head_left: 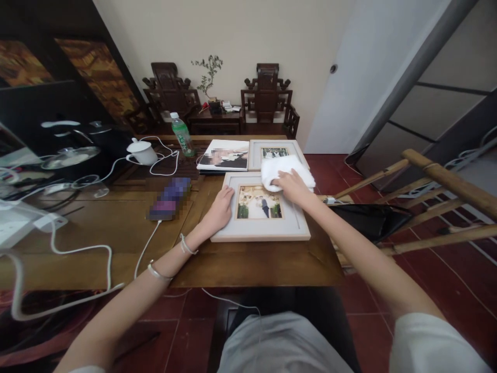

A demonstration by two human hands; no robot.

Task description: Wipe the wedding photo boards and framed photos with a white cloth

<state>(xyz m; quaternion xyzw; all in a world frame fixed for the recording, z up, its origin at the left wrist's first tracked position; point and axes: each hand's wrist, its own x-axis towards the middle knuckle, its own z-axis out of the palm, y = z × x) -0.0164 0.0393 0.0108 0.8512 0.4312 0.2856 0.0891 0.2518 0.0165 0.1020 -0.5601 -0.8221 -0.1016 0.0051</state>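
Note:
A white picture frame [223, 228] with a pale wood edge lies face up on the wooden table in front of me. Its photo [259, 203] shows a couple in a cream and green setting. My left hand [220, 208] grips the frame's left edge, fingers over the rim. In my right hand [292, 185] is a folded white towel [287, 168], pressed against the frame's upper right corner. The towel also overlaps a second white picture frame [255, 150] behind, hiding part of it. Left of that one lies a photo panel [223, 154] with a blurred picture.
Left on the table [128, 243] are a phone [170, 198] on a white cable, a lidded white cup [142, 152], a green-labelled bottle [182, 134], a glass pot [72, 156] and tangled cords. A bamboo rack [446, 178] stands right. Dark carved chairs [267, 101] line the wall.

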